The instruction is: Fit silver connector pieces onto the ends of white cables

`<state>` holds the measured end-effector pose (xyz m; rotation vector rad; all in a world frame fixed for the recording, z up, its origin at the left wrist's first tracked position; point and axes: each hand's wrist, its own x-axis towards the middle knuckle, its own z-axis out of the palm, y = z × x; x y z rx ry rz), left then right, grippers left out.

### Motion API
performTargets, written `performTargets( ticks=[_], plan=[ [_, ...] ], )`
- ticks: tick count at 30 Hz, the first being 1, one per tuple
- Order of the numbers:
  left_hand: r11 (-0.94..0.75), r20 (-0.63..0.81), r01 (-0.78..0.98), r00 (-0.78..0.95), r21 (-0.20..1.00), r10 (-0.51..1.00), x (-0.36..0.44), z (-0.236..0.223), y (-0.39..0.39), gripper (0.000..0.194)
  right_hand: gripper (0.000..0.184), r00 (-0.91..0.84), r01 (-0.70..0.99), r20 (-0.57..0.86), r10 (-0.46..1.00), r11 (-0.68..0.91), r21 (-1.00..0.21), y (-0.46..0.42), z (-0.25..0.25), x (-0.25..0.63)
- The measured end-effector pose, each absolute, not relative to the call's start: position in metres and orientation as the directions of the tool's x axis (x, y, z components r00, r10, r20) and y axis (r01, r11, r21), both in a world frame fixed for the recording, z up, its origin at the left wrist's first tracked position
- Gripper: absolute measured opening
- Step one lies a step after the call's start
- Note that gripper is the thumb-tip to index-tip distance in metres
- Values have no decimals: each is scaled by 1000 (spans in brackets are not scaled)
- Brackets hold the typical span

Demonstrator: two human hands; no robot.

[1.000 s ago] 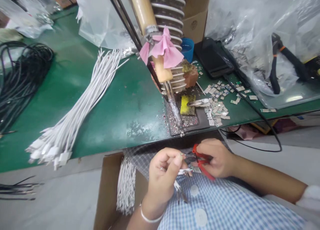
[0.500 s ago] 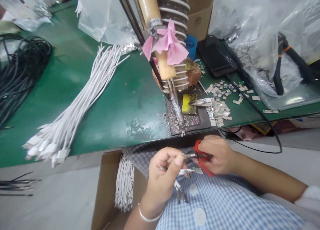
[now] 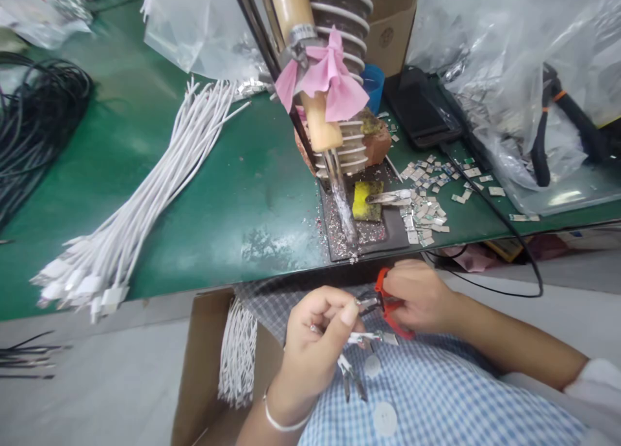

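Note:
My left hand point(image 3: 317, 336) is closed in a pinch on several short white cable ends point(image 3: 361, 337). Their metal plug ends stick out below and to the right of the fingers. My right hand point(image 3: 421, 297) is closed around red-handled pliers point(image 3: 395, 316). The pliers' jaws point(image 3: 369, 302) point left and meet the left thumb and fingertip. What lies between the jaws is too small to make out. Both hands are above my lap, in front of the bench edge.
A soldering iron point(image 3: 342, 203) hangs over a dark pad point(image 3: 334, 242) beside a yellow sponge point(image 3: 367, 200). Small circuit boards point(image 3: 427, 216) lie scattered to its right. White cables point(image 3: 160, 180), black cables point(image 3: 43, 122), a phone point(image 3: 422, 106) and cutters point(image 3: 546, 129) are on the green bench point(image 3: 218, 239).
The pliers and both hands stay almost in the same place. The held cable ends shift slightly to the right, and the view moves a little.

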<state>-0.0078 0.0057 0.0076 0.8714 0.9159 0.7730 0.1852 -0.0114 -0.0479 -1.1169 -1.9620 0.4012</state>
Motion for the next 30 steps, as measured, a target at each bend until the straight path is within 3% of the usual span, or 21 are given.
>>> performTargets(
  ticks=[13, 21, 24, 26, 28, 30],
  plan=[
    [423, -343, -172, 361, 890, 867, -7, 8, 6, 14, 26, -276, 604, 476, 835, 536, -590, -11, -46, 184],
    [375, -298, -160, 365, 913, 882, -12, 4, 5, 15, 28, -299, 536, 433, 850, 525, -661, -14, -48, 180],
    [366, -270, -192, 394, 910, 878, -14, 1, 3, 12, 34, -360, 377, 317, 877, 447, -811, -16, -42, 180],
    [364, -258, -209, 406, 908, 877, -15, 0, 1, 10, 37, -530, 127, 149, 835, 252, -959, -18, -38, 180],
    [365, -251, -221, 415, 904, 875, -15, 0, 0, 8, 37, -657, -47, 71, 750, 54, -997, -18, -35, 180],
    [370, -250, -232, 423, 899, 871, -15, 1, 1, 8, 33, -589, -10, 105, 801, 123, -992, -17, -36, 179]
  ],
)
